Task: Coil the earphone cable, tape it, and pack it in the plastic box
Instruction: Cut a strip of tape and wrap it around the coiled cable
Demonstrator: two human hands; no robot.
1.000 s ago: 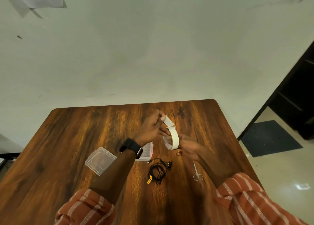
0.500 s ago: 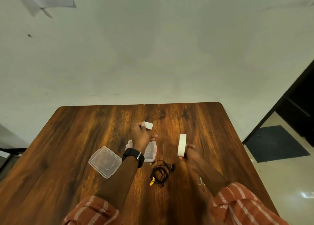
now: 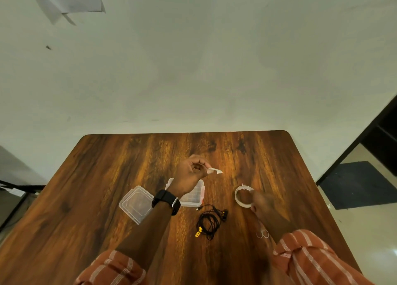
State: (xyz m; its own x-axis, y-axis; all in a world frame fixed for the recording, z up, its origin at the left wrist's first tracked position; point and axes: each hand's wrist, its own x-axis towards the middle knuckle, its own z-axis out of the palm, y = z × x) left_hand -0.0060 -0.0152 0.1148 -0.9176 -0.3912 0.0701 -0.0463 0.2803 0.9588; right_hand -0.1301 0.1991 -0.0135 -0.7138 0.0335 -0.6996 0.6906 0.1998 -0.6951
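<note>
Two hands are busy above the wooden table (image 3: 107,198): my left hand (image 3: 190,174) pinches a small tape piece (image 3: 214,171) between closed fingertips, and my right hand (image 3: 261,204) grips the tape roll (image 3: 242,196) low against the tabletop. The coiled earphone cable (image 3: 210,222) lies on the table between my arms, just beside the open plastic box (image 3: 194,196), with the lid (image 3: 136,204) left of it.

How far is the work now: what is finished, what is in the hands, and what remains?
Done: the earphone cable lies coiled on the table, and the plastic box stands open, its lid beside it. In hand: the left hand pinches a cut tape strip; the right hand touches the tape roll. Left: taping the coil, packing it.
</note>
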